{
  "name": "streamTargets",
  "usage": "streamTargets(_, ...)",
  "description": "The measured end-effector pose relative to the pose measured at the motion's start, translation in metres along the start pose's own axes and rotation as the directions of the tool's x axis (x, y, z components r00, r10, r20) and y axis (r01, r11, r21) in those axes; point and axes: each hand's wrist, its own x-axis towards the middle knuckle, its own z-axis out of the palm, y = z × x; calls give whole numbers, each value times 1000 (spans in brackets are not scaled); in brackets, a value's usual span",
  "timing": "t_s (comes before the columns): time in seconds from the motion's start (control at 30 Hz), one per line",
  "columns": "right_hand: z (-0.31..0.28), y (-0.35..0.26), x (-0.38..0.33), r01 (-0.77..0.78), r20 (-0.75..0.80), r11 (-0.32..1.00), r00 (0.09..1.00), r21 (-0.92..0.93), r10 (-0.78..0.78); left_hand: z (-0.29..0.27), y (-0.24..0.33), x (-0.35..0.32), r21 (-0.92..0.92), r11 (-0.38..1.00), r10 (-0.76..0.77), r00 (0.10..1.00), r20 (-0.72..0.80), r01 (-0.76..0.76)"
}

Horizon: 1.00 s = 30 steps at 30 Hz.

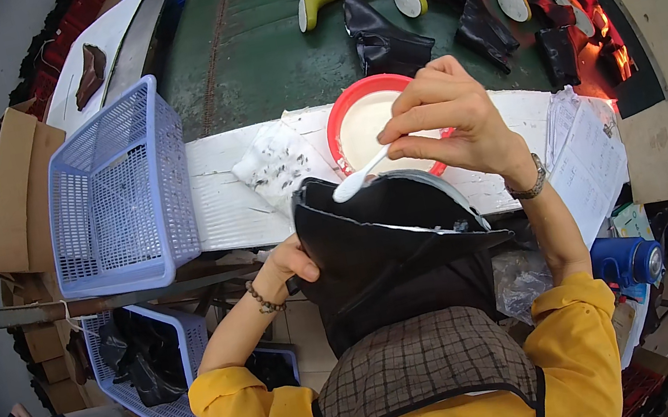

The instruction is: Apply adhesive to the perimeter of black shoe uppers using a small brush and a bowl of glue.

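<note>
Two lilac baskets at the left: upper basket (119,193) standing on the bench's left end, overhanging its near edge, nothing visible inside; lower basket (150,379) under the bench, holding dark pieces. One cardboard stack (15,198) just left of the upper basket.

One left hand (290,265) below the bench's near edge, wrist beaded, fingers curled tight on the left side of the black boot upper (385,244), thumb toward the body. One boot upper held up between both forearms, in front of the chest, its top rim lapping over the bench's near edge.

One white bench (217,202) running left to right; bare planks between the upper basket and a stained white rag (277,165). One red bowl (369,126) of white glue at bench centre, touching the rag's right side, partly hidden by the right hand.

One white brush (357,177) slanting down-left, its tip on the upper's top rim. One right hand (448,121) raised over the bowl, wrist bent, watch on, fingers pinched shut on the brush's handle. One sheet of paper (588,155) at the bench's right end.

Beyond the bench's far edge, a green conveyor (253,53): its left half bare, its right half crowded with about ten boots (385,43) on lasts, black uppers, yellow-green and white soles, exact count unclear.
</note>
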Motion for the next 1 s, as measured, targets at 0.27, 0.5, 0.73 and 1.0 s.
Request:
streamTargets(0.27, 0, 16, -11, 13, -91, 999, 996, 49, -9, -43, -20, -33, 439, 816, 410, 912, 20, -377)
streamTargets(0.5, 2, 38, -74, -245, -147, 967, 956, 67, 253, -36, 14, -34, 437, 808, 456, 889, -37, -396)
streamTargets(0.73, 25, 99, -143, -615, -161, 502, 523, 609, 837, -31, 81, 15, -27, 831, 546, 823, -157, -556)
streamTargets(1.0, 63, 118, -177, -663, -247, 418, 341, 621, 907, -87, 217, 119, 990, 123, 860, 489, -142, 70)
